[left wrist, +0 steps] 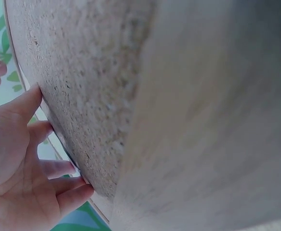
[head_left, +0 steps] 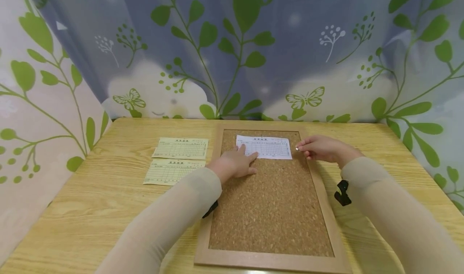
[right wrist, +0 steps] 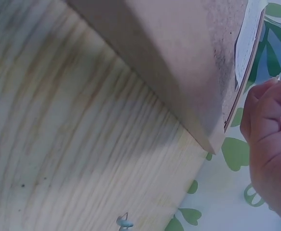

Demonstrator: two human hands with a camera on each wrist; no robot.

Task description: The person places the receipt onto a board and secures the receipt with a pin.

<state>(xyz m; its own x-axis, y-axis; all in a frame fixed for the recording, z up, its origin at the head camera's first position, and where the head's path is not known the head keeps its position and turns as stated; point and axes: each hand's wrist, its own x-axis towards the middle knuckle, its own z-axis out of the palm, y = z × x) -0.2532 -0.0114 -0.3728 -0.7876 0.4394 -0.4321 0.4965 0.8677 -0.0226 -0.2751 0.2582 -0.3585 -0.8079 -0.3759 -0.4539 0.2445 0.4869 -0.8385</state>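
Note:
A white printed form with a ruled grid lies near the top of a wood-framed corkboard. Spread fingers of my left hand rest on the form's left part and on the cork beside it; the left wrist view shows this hand from the palm side. Just off the form's right edge, my right hand pinches a tiny shiny push pin between thumb and fingertips. In the right wrist view the pin is mostly hidden by the fingers.
Two yellow printed forms lie one above the other on the wooden table, left of the board. A pale blue push pin lies on the table right of the board. A leaf-patterned curtain hangs behind.

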